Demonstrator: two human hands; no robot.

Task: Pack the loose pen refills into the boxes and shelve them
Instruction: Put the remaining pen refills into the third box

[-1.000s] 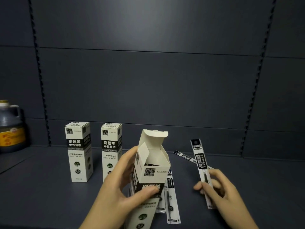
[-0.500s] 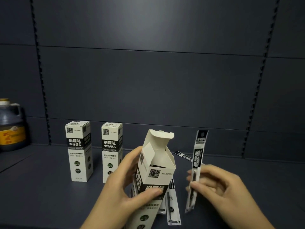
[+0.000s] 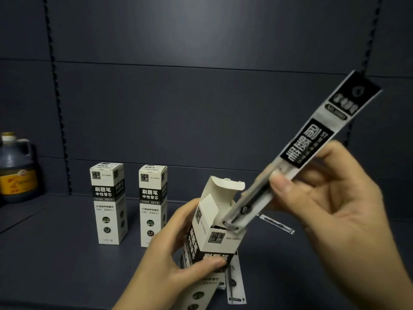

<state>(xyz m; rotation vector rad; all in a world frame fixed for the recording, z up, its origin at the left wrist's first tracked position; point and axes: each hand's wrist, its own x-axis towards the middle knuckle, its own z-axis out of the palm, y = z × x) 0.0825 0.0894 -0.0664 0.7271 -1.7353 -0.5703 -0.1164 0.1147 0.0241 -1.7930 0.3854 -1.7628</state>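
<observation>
At box mouth: right hand [image 3: 330,204] pinches packaged refill [image 3: 310,139] mid-length, lower tip entering. Left hand [image 3: 176,253] wraps open box [image 3: 214,240]. Refill likely light, slick, flexible; mid-length pinch suits.

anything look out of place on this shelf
Yes: a dark brown plastic jug with a yellow label stands at the shelf's far left, a kitchen-type item among white-and-black cardboard refill boxes. Otherwise nothing looks damaged or spilled.

dark shelf [image 3: 55,253] | two closed boxes [image 3: 108,202] upright | loose refills [image 3: 276,223] flat | jug [image 3: 16,168] far left
</observation>
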